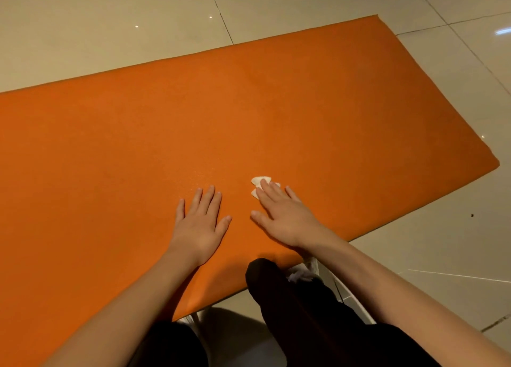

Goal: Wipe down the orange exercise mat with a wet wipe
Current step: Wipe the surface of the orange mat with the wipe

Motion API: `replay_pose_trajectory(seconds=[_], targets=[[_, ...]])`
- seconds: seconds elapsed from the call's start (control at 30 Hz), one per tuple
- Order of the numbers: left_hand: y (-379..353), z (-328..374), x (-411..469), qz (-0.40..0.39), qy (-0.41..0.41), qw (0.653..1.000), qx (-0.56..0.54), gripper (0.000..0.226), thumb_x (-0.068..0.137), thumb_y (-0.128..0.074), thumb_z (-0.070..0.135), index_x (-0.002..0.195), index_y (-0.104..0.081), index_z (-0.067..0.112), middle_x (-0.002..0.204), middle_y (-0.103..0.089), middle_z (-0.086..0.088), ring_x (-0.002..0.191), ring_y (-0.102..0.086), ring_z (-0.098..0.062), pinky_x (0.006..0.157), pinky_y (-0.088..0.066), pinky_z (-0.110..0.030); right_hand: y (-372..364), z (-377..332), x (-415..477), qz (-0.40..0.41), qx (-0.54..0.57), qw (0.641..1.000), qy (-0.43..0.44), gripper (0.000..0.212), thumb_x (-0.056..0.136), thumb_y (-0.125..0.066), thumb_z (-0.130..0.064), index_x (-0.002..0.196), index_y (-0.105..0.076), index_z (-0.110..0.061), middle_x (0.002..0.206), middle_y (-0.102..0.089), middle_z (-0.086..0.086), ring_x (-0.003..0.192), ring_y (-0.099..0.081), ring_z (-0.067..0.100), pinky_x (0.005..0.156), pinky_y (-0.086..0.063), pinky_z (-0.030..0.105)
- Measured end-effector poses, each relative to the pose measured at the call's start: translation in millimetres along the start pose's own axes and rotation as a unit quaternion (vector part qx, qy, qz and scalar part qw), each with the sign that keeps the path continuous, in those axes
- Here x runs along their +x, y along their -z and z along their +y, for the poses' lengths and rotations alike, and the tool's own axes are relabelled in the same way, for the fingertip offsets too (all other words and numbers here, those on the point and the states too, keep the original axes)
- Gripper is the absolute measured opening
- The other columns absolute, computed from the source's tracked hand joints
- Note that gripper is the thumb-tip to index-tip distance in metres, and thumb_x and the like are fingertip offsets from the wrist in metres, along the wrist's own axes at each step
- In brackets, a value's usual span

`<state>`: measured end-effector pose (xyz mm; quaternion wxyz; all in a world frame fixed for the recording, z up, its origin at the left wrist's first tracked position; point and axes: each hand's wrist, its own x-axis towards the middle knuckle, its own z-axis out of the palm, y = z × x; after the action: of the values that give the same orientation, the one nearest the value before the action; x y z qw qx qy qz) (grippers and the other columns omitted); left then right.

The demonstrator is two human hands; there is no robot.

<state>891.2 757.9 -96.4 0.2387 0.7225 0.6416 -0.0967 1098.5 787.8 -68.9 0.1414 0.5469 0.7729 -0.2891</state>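
Bunching is the likeliest fault: the wet wipe (259,180) is pinned only under the straight fingertips of the right grip (282,214), so it could be rolled up or slipped off. It lies on the orange exercise mat (249,104), towards its near edge. Nothing is clasped. The left grip (199,223) is spread flat on bare mat, which could be dragged across the tiled floor (110,21).

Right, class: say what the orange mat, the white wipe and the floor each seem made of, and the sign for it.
Orange mat: probably foam or rubber, matt; fine grain, no glare, thin flat edge.
Wipe: likely soft nonwoven cloth; white, bunched under the right hand.
Floor: glazed tile or polished stone; glossy light reflections, straight joints.
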Motion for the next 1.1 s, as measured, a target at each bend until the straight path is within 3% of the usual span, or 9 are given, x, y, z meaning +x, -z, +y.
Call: replay_pose_trajectory(seconds=[0.07,0.2,0.27,0.4,0.5,0.6,0.77,0.97,1.1], targets=[[1.1,-0.7,0.7,-0.004,-0.001,1.0,-0.002,0.083,0.087,0.004,0.069,0.157,0.0,0.024,0.164,0.011,0.006,0.149,0.016,-0.014,0.12,0.009,-0.046,6.7,14.3,5.7,-0.003,-0.035,0.999,0.004,0.063,0.103,-0.019,-0.052,0.157,-0.003,-0.022,0.164,0.008,-0.004,0.15,0.009,0.01,0.121,0.01,0.038],[11.3,-6.4,16.5,-0.027,-0.02,0.999,-0.012,0.071,0.098,-0.008,0.063,0.157,-0.001,0.024,0.164,0.009,0.006,0.15,0.015,-0.013,0.12,0.009,-0.044,12.6,19.8,30.7,0.025,-0.026,0.996,-0.086,0.063,0.104,-0.018,-0.049,0.157,-0.002,-0.018,0.164,0.01,0.001,0.15,0.011,0.016,0.12,0.011,0.041],[15.3,-10.6,29.7,-0.028,-0.027,0.999,-0.013,0.066,0.101,-0.015,0.057,0.157,0.0,0.026,0.164,0.012,0.006,0.149,0.016,-0.012,0.121,0.009,-0.043,6.0,2.9,27.5,0.027,-0.001,0.998,-0.051,0.065,0.104,-0.023,-0.048,0.157,-0.001,-0.016,0.163,0.011,0.003,0.15,0.013,0.018,0.121,0.011,0.041],[7.0,-11.6,37.2,-0.001,-0.026,1.0,0.003,0.086,0.081,0.009,0.069,0.156,0.003,0.028,0.162,0.017,0.007,0.147,0.022,-0.01,0.12,0.011,-0.044,1.3,1.3,13.9,0.013,-0.045,0.998,0.05,0.064,0.104,-0.022,-0.048,0.157,-0.003,-0.018,0.164,0.008,0.0,0.15,0.012,0.012,0.121,0.011,0.04],[3.0,-11.6,34.6,0.011,-0.025,1.0,-0.005,0.089,0.076,0.014,0.068,0.156,0.004,0.029,0.162,0.017,0.009,0.145,0.024,-0.008,0.12,0.013,-0.042,11.7,19.3,40.2,0.039,-0.094,0.995,-0.02,0.064,0.104,-0.019,-0.049,0.157,-0.003,-0.016,0.164,0.006,0.002,0.15,0.009,0.015,0.119,0.014,0.042],[2.2,-12.9,35.1,0.015,-0.025,1.0,-0.011,0.087,0.078,0.013,0.068,0.155,0.005,0.029,0.161,0.018,0.01,0.145,0.025,-0.007,0.119,0.015,-0.041,11.3,13.6,59.2,0.047,-0.051,0.996,-0.064,0.068,0.103,-0.02,-0.051,0.157,0.0,-0.014,0.164,0.01,0.005,0.15,0.012,0.017,0.12,0.012,0.04],[0.9,-11.8,35.0,0.016,-0.023,1.0,-0.011,0.087,0.078,0.012,0.067,0.156,0.003,0.029,0.159,0.019,0.011,0.144,0.025,-0.007,0.119,0.014,-0.041,5.6,6.3,42.2,0.013,-0.057,0.996,0.073,0.066,0.104,-0.023,-0.049,0.157,0.0,-0.017,0.163,0.012,0.0,0.15,0.011,0.012,0.12,0.011,0.036],[3.5,-8.8,34.5,0.009,-0.012,1.0,-0.005,0.09,0.076,0.014,0.068,0.156,0.003,0.029,0.162,0.016,0.009,0.147,0.02,-0.01,0.12,0.012,-0.042,17.3,13.1,71.7,0.049,-0.046,0.995,-0.07,0.061,0.105,-0.018,-0.045,0.157,-0.001,-0.016,0.164,0.011,0.003,0.15,0.009,0.018,0.12,0.009,0.04],[9.3,-9.8,36.7,-0.007,-0.022,1.0,-0.013,0.092,0.075,0.009,0.071,0.156,-0.002,0.029,0.163,0.01,0.009,0.149,0.016,-0.01,0.119,0.01,-0.041,4.4,-6.4,48.6,0.013,-0.03,0.998,0.047,0.061,0.105,-0.019,-0.045,0.157,-0.003,-0.016,0.163,0.01,0.001,0.15,0.01,0.015,0.121,0.01,0.037]])
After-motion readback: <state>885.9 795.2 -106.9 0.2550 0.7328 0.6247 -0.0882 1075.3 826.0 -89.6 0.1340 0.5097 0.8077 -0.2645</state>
